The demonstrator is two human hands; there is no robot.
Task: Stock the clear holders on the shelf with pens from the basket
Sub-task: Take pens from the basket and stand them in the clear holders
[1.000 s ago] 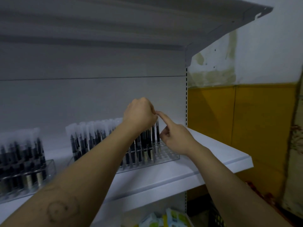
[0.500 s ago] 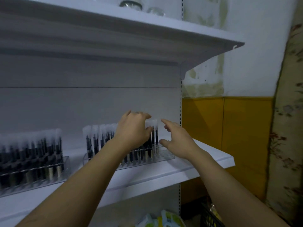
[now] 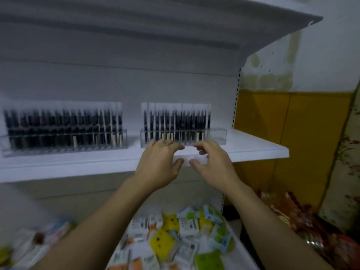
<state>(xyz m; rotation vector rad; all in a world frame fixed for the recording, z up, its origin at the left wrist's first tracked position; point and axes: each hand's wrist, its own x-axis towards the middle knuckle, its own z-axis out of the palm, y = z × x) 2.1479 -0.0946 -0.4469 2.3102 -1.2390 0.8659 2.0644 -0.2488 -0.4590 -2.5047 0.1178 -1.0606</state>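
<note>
pens (image 3: 176, 121) with dark barrels and frosted caps stand upright in tight rows in the right holder (image 3: 218, 136), a boxy see-through tray on the smooth white shelf (image 3: 259, 151). the left holder (image 3: 58, 150) just beside it is packed the same way. my left hand (image 3: 158, 164) and right hand (image 3: 212, 164) are at the shelf's front edge below the right holder, fingers half curled toward each other. a pale blur lies between them, and i cannot tell whether either hand grips anything. glossy little packets (image 3: 187, 230) are heaped on the level below.

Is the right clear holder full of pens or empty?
Mostly full: upright dark pens fill the right holder except its right end.
</note>
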